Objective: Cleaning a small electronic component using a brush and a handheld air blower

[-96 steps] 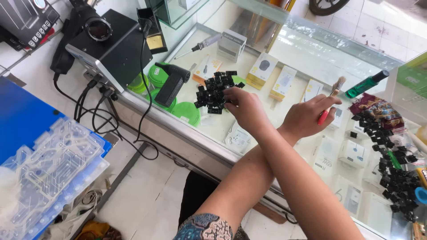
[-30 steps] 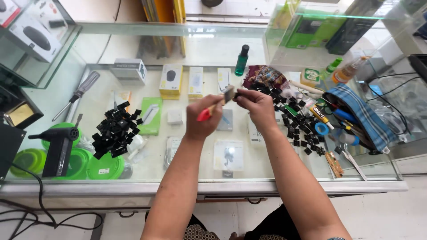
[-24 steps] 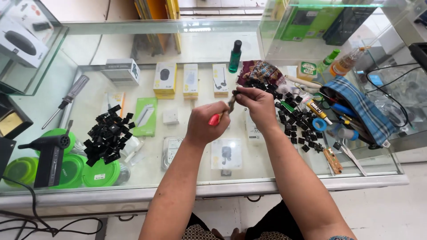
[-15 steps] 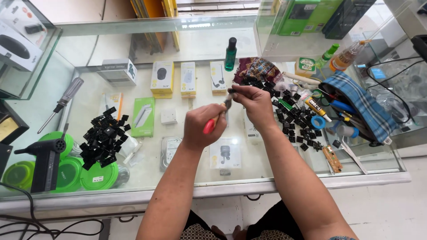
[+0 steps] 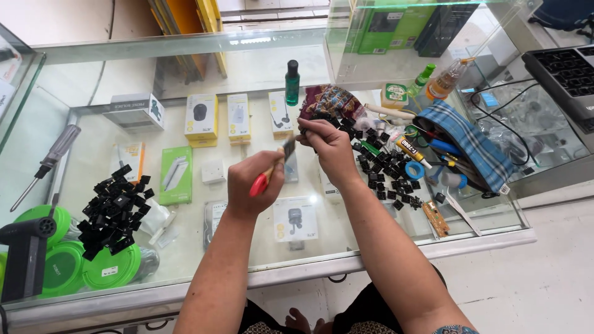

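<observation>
My left hand (image 5: 253, 180) grips a small brush with a red handle (image 5: 260, 183), its bristle tip pointing up toward my right hand. My right hand (image 5: 327, 141) pinches a small black keycap (image 5: 302, 130) between its fingertips, just beside the brush tip, above the glass counter (image 5: 247, 247). A loose spread of black keycaps (image 5: 387, 173) lies right of my right hand. A heaped pile of black keycaps (image 5: 112, 210) sits at the left on the glass.
A screwdriver (image 5: 48, 162) and green round tins (image 5: 93, 266) lie at the left. A dark green bottle (image 5: 292, 82) stands behind my hands. A blue plaid pouch (image 5: 470, 148) with tools, a glue tube and a dark keyboard (image 5: 566, 74) are at the right. Boxed goods show under the glass.
My hands were crossed at first, the right one over the left pile. Now they meet mid-counter, and over the last second they stay together while the view shifts slightly.
</observation>
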